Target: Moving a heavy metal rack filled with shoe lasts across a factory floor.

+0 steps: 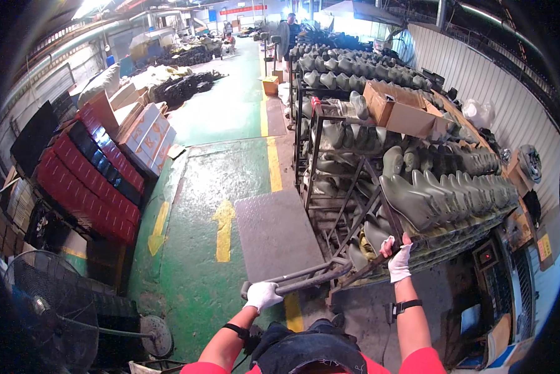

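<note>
My left hand (pixel 263 295), in a white glove, is wrapped round a grey tubular metal handle (pixel 311 274) low in front of me. The handle's bars run to the right, toward a dark metal rack (pixel 348 215). My right hand (pixel 398 257), in a white glove with bare fingertips, is closed on a bar at the near corner of this rack. Just beyond it, rows of grey-green boot-shaped forms (pixel 411 199) stand on the rack's shelves. Part of my right hand's grip is hidden behind the bar.
A flat grey plate (pixel 277 234) lies past the handle on the green floor with yellow arrows (pixel 224 230). Red stacked boxes (pixel 83 177) stand left, above a large fan (pixel 49 311). A cardboard box (pixel 404 109) tops the rack. People (pixel 229 45) are far off.
</note>
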### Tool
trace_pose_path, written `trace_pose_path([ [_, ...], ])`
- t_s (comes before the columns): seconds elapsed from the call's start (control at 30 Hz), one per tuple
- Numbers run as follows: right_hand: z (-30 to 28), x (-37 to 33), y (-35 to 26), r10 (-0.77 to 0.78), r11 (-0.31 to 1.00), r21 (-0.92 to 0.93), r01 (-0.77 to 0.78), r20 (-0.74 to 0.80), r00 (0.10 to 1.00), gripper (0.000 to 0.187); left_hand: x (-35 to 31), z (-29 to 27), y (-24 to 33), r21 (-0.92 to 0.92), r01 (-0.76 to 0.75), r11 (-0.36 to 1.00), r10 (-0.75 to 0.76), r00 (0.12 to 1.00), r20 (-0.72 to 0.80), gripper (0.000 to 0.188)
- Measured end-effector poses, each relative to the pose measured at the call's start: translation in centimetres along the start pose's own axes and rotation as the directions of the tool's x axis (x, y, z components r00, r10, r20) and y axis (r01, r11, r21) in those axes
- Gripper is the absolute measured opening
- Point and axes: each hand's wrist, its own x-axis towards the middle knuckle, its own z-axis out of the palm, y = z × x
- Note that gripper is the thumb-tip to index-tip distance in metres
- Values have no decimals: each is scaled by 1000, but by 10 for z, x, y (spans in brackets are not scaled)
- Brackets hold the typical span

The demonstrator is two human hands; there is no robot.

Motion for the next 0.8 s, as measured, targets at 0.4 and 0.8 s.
trace_pose_path([
  [0.4,3,-2,-1,-35,999,-38,35,1,999,73,2,-7,2,29,19,999,-22,994,103,29],
  [0.8,1,-2,0,-30,998,-48,30,-4,1000,76,2,-6,1,-3,-55,998,55,997,46,29],
])
